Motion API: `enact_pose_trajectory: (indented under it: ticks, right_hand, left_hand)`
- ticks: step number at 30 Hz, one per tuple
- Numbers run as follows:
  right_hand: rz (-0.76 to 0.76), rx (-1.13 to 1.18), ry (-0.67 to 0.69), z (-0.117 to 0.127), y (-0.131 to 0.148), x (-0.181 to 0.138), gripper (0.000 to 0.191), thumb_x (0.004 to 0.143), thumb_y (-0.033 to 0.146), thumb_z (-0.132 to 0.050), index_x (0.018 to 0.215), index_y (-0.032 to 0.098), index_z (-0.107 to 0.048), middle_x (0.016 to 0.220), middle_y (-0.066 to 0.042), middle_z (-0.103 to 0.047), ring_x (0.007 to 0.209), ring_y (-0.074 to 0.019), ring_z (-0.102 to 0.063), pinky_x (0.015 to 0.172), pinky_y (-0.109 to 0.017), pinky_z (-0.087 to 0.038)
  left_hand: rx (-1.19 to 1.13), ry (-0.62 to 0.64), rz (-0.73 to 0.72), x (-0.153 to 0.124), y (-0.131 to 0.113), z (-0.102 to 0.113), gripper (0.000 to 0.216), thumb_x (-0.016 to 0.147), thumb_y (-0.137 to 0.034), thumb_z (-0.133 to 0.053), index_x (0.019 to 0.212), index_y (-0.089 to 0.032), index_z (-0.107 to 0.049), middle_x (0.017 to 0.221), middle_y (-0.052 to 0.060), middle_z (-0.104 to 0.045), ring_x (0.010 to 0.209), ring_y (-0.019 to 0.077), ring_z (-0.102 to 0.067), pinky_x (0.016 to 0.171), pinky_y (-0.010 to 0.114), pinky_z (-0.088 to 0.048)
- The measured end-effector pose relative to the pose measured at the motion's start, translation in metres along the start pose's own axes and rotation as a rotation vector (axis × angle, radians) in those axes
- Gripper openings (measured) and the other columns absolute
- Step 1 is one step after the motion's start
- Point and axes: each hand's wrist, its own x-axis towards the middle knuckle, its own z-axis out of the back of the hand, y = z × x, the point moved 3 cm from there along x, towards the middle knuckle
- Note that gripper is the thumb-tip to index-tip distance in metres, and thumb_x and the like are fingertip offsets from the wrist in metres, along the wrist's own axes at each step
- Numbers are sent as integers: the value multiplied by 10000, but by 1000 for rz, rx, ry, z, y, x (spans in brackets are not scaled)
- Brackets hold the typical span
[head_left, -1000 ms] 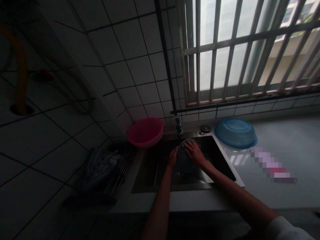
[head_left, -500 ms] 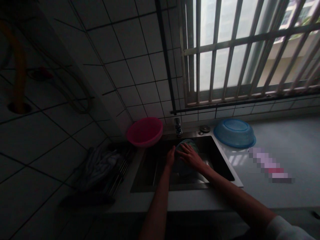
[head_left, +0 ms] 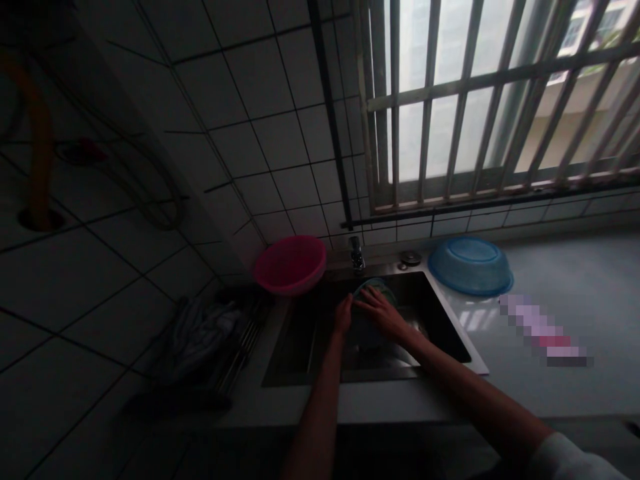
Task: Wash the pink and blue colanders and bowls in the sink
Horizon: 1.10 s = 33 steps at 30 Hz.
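In the sink (head_left: pixel 440 320), a round bowl with a thin bluish rim (head_left: pixel 379 280) is tilted just below the faucet (head_left: pixel 357 253). Something greenish (head_left: pixel 389 293) shows inside it, too dark to name. My left hand (head_left: pixel 343 312) grips the bowl's left edge, fingers closed around it. Over the bowl's mouth lies my right hand (head_left: pixel 379 310), its fingers spread and stretched across the greenish contents. Most of the bowl's lower part is in shadow or behind my hands.
A pink basin (head_left: pixel 290 265) leans at the sink's back left corner. On the right counter a blue basin (head_left: pixel 470 265) rests upside down, near a blurred-out item (head_left: pixel 543 330). A metal sink strainer (head_left: pixel 411 258) sits behind the sink. Crumpled cloth (head_left: pixel 200 337) lies on the left rack.
Both hands and the bowl stay almost in place. The view has shifted very slightly; no grip has visibly changed.
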Motion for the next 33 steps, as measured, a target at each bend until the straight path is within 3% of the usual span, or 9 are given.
enact_pose_trajectory:
  ticks: [4, 7, 10, 13, 20, 22, 25, 28, 33]
  right_hand:
    - [-113, 151, -84, 13, -16, -1, 601, 1015, 294, -571, 1600, 286, -434, 1590, -91, -516, 1462, -265, -498, 1221, -512, -415]
    - [-191, 82, -99, 15, -18, -3, 553, 1012, 322, -586, 1553, 234, -511, 1581, -141, -517, 1470, -305, -486, 1205, -545, -427]
    - [-21, -58, 9, 5, 7, -2, 470, 1002, 269, -603, 1471, 271, -611, 1611, -96, -487, 1567, -330, -314, 1256, -599, -324]
    - [112, -112, 87, 0, 22, -1, 467, 1004, 235, -592, 1462, 321, -617, 1600, -45, -507, 1578, -305, -293, 1284, -590, -276]
    - [-313, -19, -111, 15, -31, -4, 498, 1064, 399, -467, 1543, 279, -531, 1573, -104, -533, 1439, -284, -525, 1179, -508, -468]
    - [-265, -67, -97, 9, -22, -5, 498, 1054, 364, -492, 1540, 265, -536, 1591, -116, -508, 1481, -302, -471, 1196, -530, -442]
    - [-49, -162, -10, -2, 9, -4, 497, 1014, 278, -573, 1511, 267, -573, 1621, -116, -467, 1565, -332, -316, 1248, -581, -344]
    - [56, -164, 64, -2, 20, -3, 482, 1011, 264, -586, 1492, 294, -593, 1624, -86, -470, 1575, -328, -294, 1266, -579, -309]
    - [-258, -47, -45, 13, -20, -4, 489, 1073, 384, -449, 1537, 259, -541, 1606, -114, -490, 1484, -298, -466, 1208, -535, -424]
  left_hand:
    - [23, -44, 65, 0, 3, 8, 750, 655, -890, -647, 763, -154, -738, 792, 86, -732, 850, 258, -661, 773, 369, -506]
    - [45, -45, 37, -1, 1, 4, 721, 661, -883, -659, 720, -167, -721, 761, 81, -724, 865, 272, -666, 785, 379, -516]
    - [13, -16, -29, -1, -2, -3, 631, 688, -795, -719, 792, -173, -762, 893, 106, -771, 1014, 300, -671, 903, 397, -521]
    - [9, -26, -56, 0, -3, -2, 575, 715, -745, -729, 800, -178, -769, 934, 112, -777, 1106, 309, -656, 974, 395, -499]
    - [95, -2, -1, 0, 0, 5, 731, 620, -903, -665, 679, -175, -693, 696, 50, -676, 811, 249, -638, 764, 363, -497]
    - [94, 20, -21, -1, -3, 1, 719, 628, -889, -674, 697, -174, -707, 717, 53, -689, 821, 250, -637, 774, 362, -496]
    - [57, 23, -50, -3, -6, -1, 687, 664, -838, -693, 786, -165, -752, 827, 77, -737, 908, 262, -645, 842, 364, -497]
    - [37, 4, -43, -5, -5, 2, 676, 685, -827, -685, 799, -164, -757, 845, 87, -741, 921, 262, -646, 855, 361, -492]
    - [77, -8, -6, -5, -2, 6, 735, 636, -895, -665, 716, -166, -709, 702, 43, -667, 785, 234, -625, 740, 344, -469]
